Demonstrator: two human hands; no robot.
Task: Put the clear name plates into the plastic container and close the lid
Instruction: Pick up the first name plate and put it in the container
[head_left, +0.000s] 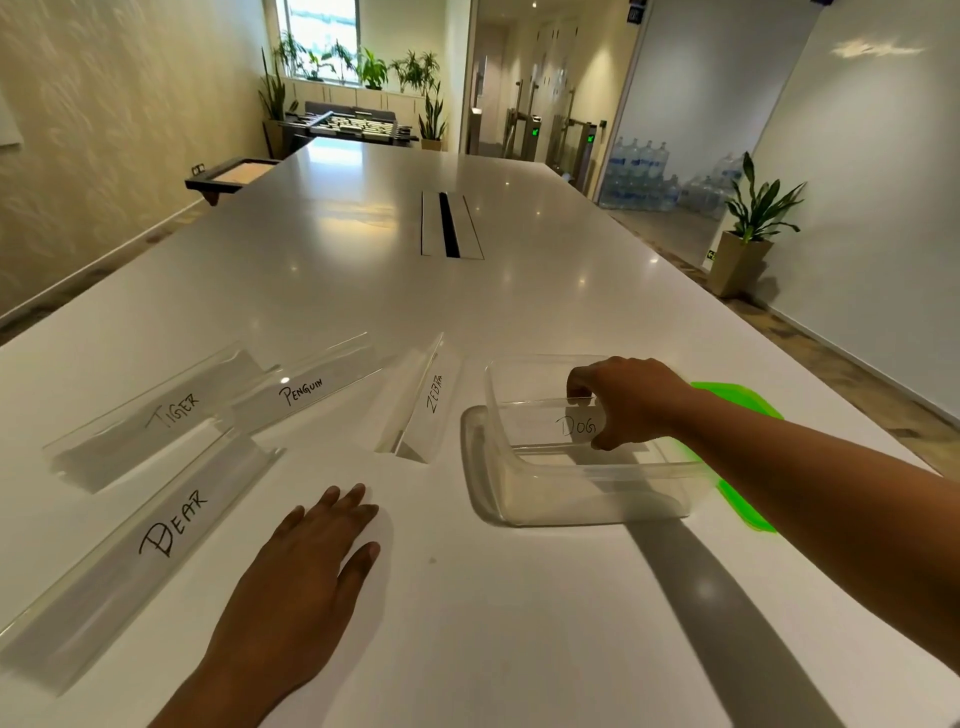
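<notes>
**First plate goes into the box**

The right hand (631, 402) pinches the "Dog" plate (550, 423) inside the clear box (587, 501) near the table's right edge. The left hand (317, 566) lies open and flat on the table (467, 623). Four plates wait at the left. The green lid (740, 397) sits behind the box. The risk, I'd say: that long plate wedging crooked, stopping the lid from closing.

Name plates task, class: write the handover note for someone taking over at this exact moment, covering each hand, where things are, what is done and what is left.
Right hand: gripping the DOG plate inside the clear container.
Left hand: flat on the table, holding nothing.
On the table, left of the container: ZEBRA, PENGUIN, TIGER, DEAR.
Green lid: lies beside the container, under the right forearm.
Done: DOG nearly placed.
Left: release it, load four plates, close lid.
</notes>
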